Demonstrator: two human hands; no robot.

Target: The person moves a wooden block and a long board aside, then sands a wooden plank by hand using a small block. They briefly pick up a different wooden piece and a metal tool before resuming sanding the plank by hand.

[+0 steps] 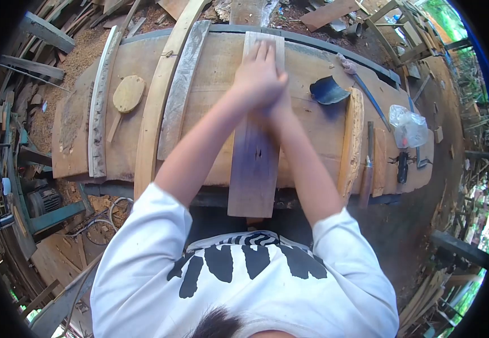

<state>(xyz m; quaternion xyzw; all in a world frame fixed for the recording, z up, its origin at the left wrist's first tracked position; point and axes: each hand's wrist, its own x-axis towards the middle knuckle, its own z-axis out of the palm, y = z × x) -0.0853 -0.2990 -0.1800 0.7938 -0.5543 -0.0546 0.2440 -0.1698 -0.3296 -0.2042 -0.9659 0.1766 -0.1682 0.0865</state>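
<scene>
A long flat wooden board (254,174) lies lengthwise in front of me, its near end over the bench edge. Towards its far end, my left hand (257,79) rests with fingers stretched forward. My right hand (280,100) meets it, mostly covered by the left and smeared by motion. Its fingers do not show, and whatever lies under the two hands is hidden. The board's nearer half looks darker and purplish, with a small dark knot. Right of the hands, a curled dark sheet (329,90) sits on the bench.
The board lies across a wide wooden workbench (210,107). Long strips (162,96) and a round wooden paddle (129,94) are on the left. To the right are a rough wood block (351,143), a chisel-like tool (367,169), a metal bar (373,101) and a plastic bag (408,125).
</scene>
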